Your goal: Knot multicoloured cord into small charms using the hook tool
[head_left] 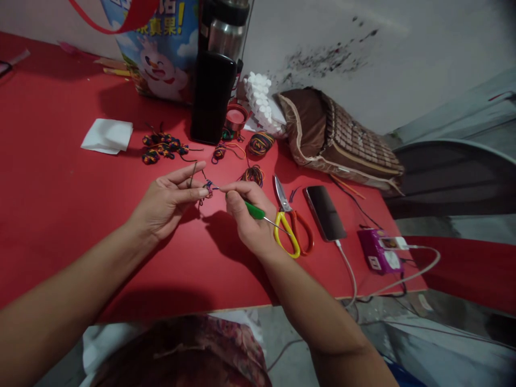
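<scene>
Between the thumb and fingers of my left hand (171, 199) is a small piece of multicoloured crochet (208, 189), dark with purple and orange bits. A strand of dark yarn (192, 173) runs up over my left index finger. My right hand (253, 215) grips a crochet hook (255, 210) by its green handle, and the thin metal tip meets the crochet piece. The hook's other metal end sticks out behind my palm. Just beyond my right hand lies a loose bundle of the same yarn (253, 175), partly covered by my fingers. A wound yarn ball (260, 143) sits farther back.
Yellow-and-red-handled scissors (287, 215) and a charging phone (324, 213) lie to the right, near a purple box (379, 251). Several finished knotted yarn pieces (161, 146) and white paper (108, 135) are at left. A black phone (213, 97) stands upright before a bag (157, 54).
</scene>
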`<move>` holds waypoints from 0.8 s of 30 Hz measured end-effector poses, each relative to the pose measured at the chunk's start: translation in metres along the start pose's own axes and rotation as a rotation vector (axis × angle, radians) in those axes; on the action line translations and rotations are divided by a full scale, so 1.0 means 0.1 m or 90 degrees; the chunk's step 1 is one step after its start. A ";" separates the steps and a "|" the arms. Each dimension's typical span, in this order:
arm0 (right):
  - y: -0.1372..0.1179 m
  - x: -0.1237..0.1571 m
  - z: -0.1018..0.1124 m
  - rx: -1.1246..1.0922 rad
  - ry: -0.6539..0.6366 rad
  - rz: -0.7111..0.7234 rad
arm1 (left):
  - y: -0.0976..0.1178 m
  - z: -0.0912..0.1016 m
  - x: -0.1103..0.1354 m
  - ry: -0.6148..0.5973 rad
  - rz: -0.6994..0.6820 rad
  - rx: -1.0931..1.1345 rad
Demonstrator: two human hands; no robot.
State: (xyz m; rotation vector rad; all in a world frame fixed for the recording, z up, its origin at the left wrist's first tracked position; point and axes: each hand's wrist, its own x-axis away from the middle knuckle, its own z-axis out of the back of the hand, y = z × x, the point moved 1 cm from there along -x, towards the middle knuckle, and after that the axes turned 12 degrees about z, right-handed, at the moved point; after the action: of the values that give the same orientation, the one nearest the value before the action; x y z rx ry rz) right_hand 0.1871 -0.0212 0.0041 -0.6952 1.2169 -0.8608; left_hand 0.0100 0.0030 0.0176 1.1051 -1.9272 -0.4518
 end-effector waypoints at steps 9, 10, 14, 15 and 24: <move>-0.03 -0.03 0.07 -0.010 -0.006 0.042 | 0.09 0.04 -0.03 -0.040 0.090 0.002; -0.04 -0.03 0.08 -0.016 -0.010 0.044 | 0.11 0.05 -0.03 -0.043 0.101 -0.003; -0.06 -0.05 0.12 -0.049 -0.021 0.047 | 0.17 0.09 -0.04 -0.074 0.143 -0.039; -0.06 -0.05 0.13 -0.063 -0.022 0.040 | 0.18 0.10 -0.04 -0.083 0.157 -0.049; -0.04 -0.11 0.17 -0.312 -0.015 -0.051 | 0.16 0.15 -0.06 -0.133 0.218 -0.080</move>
State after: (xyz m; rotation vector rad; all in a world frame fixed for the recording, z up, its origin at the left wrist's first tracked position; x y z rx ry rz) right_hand 0.2017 -0.0133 0.0167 -1.1496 1.4009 -0.6167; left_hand -0.0095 0.0155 0.0167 0.6492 -2.1849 -0.5040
